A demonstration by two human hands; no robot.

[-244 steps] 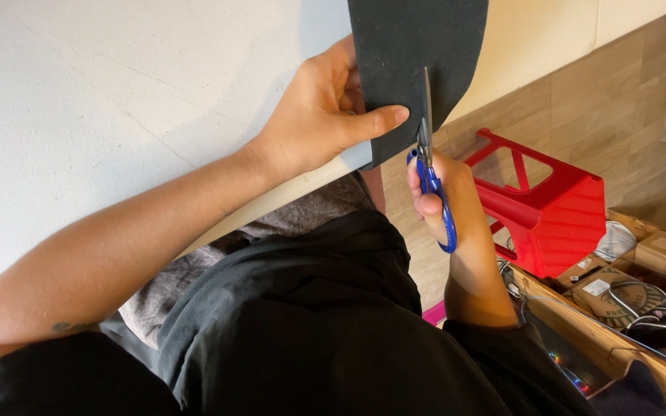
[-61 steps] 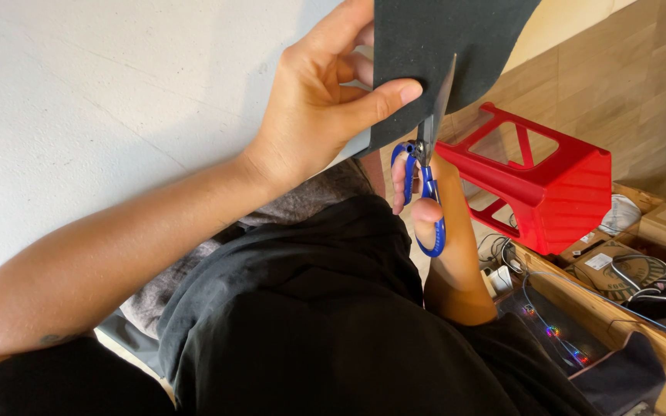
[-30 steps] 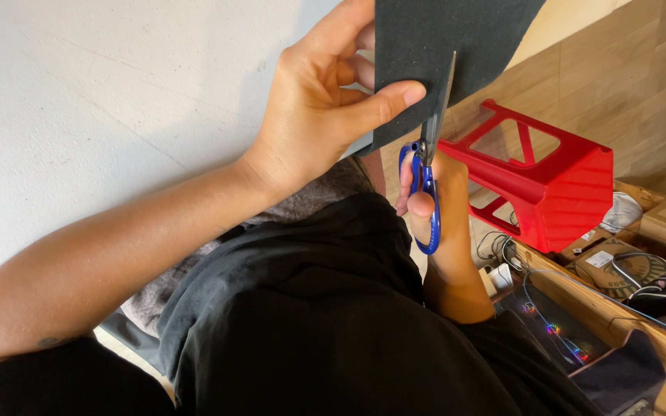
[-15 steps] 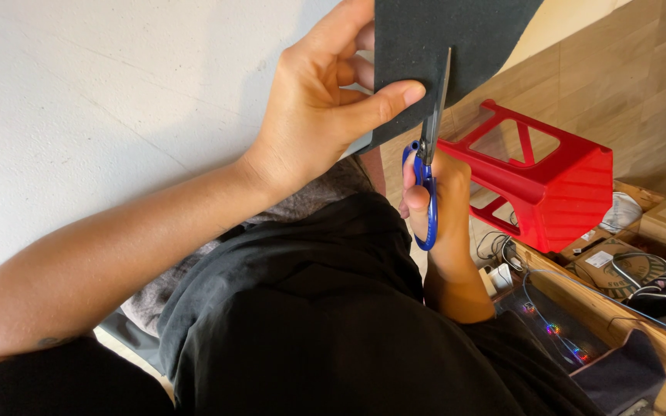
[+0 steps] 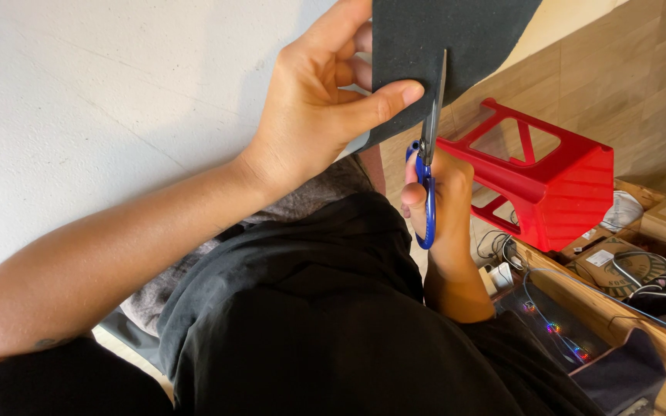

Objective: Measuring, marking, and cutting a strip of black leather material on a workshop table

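Your left hand is closed on the black sheet: thumb flat on the near face, pressing just beside the cut line, other fingers curled behind it. The sheet is held up in the air at top centre, w/ its upper part running out of view, so can't tell its full shape.

Your right hand is closed on the scissors. Fingers go through the blue handle loops, just below the sheet's lower edge. Blades point up, nearly vertical, and are nearly shut, w/ the steel lying against the sheet right next to your left thumb tip. Can't tell how far the cut runs.

Both hands are close together, left above and to the left of right, approx in front of your chest. Black shirt fills the bottom centre.

Bkgd: white wall on the left. Red stool lies tipped on its side to the right of the scissors, behind your right hand, on a wood-look floor. At the lower right edge is a wooden box w/ cables, small lit LEDs and odd bits inside; contents too cluttered to ID.
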